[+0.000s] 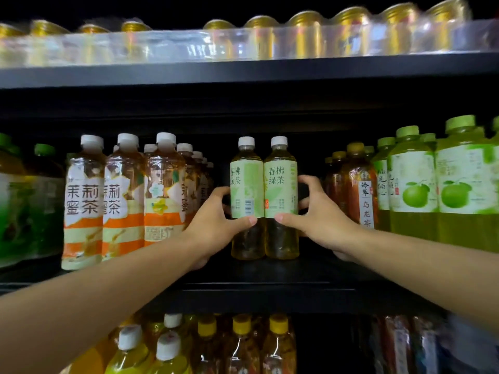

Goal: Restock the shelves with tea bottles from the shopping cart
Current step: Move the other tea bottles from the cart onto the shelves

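Two green tea bottles with white caps and pale green labels stand side by side on the middle shelf (pixel 264 273). My left hand (pixel 216 225) grips the left bottle (pixel 246 184), thumb across its front and fingers curled behind. My right hand (pixel 316 211) grips the right bottle (pixel 280 184) the same way from the right side. Both bottles stand upright, touching each other, in a dark gap between other rows. The shopping cart is not in view.
Orange-labelled jasmine tea bottles (pixel 121 201) stand left of the gap. Dark oolong bottles (pixel 356 184) and large green-capped pomelo bottles (pixel 437 179) stand to the right. Gold cans (pixel 305 33) line the top shelf. Yellow-capped bottles (pixel 243 346) fill the shelf below.
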Tool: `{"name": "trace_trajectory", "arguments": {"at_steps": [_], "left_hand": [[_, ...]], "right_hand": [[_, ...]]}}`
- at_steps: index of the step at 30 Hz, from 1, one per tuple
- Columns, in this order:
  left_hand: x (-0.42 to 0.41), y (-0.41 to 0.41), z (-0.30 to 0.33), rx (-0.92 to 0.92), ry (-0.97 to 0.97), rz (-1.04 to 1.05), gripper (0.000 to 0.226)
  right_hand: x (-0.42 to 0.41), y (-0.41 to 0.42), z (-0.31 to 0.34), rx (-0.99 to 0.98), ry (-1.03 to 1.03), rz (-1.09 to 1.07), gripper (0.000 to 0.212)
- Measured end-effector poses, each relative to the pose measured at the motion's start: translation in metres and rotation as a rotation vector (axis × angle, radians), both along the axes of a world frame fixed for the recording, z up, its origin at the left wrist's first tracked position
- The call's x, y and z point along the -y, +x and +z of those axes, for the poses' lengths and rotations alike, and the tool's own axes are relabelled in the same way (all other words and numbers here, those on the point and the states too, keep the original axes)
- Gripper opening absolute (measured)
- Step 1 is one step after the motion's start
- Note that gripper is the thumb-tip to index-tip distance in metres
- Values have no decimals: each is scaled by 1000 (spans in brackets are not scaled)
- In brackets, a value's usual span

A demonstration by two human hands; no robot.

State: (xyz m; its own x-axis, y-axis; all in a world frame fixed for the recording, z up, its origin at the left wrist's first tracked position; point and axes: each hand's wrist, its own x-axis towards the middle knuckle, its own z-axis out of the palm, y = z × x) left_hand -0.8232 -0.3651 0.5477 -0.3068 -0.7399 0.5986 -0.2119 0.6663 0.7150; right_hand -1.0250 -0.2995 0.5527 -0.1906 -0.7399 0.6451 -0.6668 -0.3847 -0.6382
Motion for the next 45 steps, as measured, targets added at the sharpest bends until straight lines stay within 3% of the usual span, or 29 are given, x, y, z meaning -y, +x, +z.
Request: {"name": "trace_trajectory", "arguments": {"at_steps": [9,17,24,31,40,45], "left_hand": [[59,-39,8,-60,80,42,70],[103,-70,-1,-53,-85,153,78],[135,-91,-6,-28,-89,221,90],[158,-91,-2,124,-163,282,99],[166,-103,-6,65,-76,288,97],[169,-105,-6,43,-39,290,85]], "right_hand": [[59,-17,0,-36,16,-118,76],[111,-22,-6,-21,-16,-141,91],[145,-24,-6,3,-31,-170,93],[170,-28,-11,6,-41,-206,92],[181,-34,-13,30,-59,-195,90],[180,-31,-13,44,-54,-205,89]]}}
